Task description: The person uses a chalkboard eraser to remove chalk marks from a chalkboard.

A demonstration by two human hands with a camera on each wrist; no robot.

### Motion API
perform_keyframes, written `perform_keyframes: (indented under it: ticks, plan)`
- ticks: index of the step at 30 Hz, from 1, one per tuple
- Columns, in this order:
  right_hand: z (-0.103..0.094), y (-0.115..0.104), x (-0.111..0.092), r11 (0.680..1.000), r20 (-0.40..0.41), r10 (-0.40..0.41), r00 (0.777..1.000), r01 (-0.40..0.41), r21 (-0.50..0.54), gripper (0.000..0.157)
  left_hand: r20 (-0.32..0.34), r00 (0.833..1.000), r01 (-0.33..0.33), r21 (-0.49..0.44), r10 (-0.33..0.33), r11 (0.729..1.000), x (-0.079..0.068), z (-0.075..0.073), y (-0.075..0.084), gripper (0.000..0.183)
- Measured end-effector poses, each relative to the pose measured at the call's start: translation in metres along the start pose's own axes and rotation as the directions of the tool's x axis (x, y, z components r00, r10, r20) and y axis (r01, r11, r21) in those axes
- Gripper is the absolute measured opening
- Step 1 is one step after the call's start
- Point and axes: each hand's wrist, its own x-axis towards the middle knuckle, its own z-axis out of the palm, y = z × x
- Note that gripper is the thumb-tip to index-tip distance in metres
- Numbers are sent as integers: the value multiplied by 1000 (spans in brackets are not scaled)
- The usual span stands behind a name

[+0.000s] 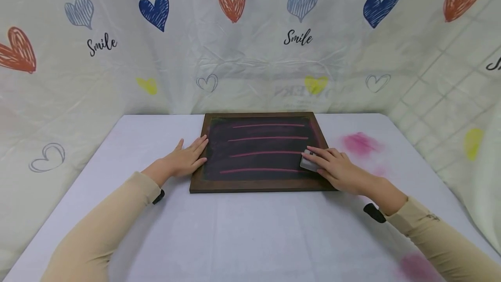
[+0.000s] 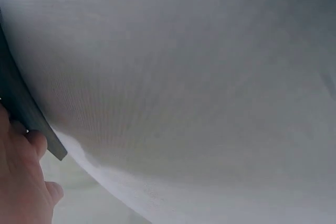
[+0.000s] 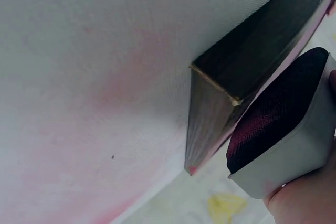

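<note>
A chalkboard point(image 1: 266, 146) in a brown wooden frame point(image 1: 258, 184) lies flat on the table, with several pink chalk lines across it. My left hand point(image 1: 185, 160) rests on the frame's left side, fingers fairly straight; its fingers also show against the frame's edge point(image 2: 29, 108) in the left wrist view. Near the board's lower right corner, my right hand point(image 1: 339, 169) grips a grey chalkboard eraser point(image 1: 309, 162). The right wrist view shows the eraser's dark pad point(image 3: 283, 114), tinged pink and tilted beside the frame's corner point(image 3: 236, 72). Whether the pad touches the board I cannot tell.
The white-covered table point(image 1: 250, 234) has a pink powdery smudge point(image 1: 361, 143) right of the board and another pink stain point(image 1: 418, 267) near the front right. A white curtain point(image 1: 258, 47) with printed hearts hangs behind and along the sides.
</note>
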Motion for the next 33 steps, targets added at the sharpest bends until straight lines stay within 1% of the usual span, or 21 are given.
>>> perform_keyframes:
  ticks: [3, 7, 12, 18, 21, 28, 33]
  plan:
    - [1, 1, -1, 1000, 1, -7, 1000, 7, -3, 58, 3, 1000, 3, -1, -3, 1000, 0, -1, 0, 67]
    - [3, 2, -2, 999, -10, -46, 999, 45, -20, 58, 8, 1000, 7, 7, -7, 1000, 0, -4, 2, 64]
    - [3, 4, -3, 994, -5, -108, 994, 108, -26, 60, 2, 1000, -10, 44, 10, 999, -1, -4, 0, 70]
    - [3, 8, -5, 984, 8, -171, 985, 171, -49, 63, 3, 999, -35, 94, 35, 995, 0, -2, -7, 76]
    - [4, 9, -6, 983, 15, -175, 984, 176, -44, 65, 6, 999, -40, 97, 40, 994, -1, -2, -8, 76]
    - [5, 10, -3, 987, 42, -157, 987, 158, -18, 64, 18, 999, -41, 107, 39, 993, -2, -8, -5, 77]
    - [9, 6, 2, 987, 66, -162, 985, 163, -4, 64, 19, 999, -44, 97, 42, 994, -3, -7, -4, 78]
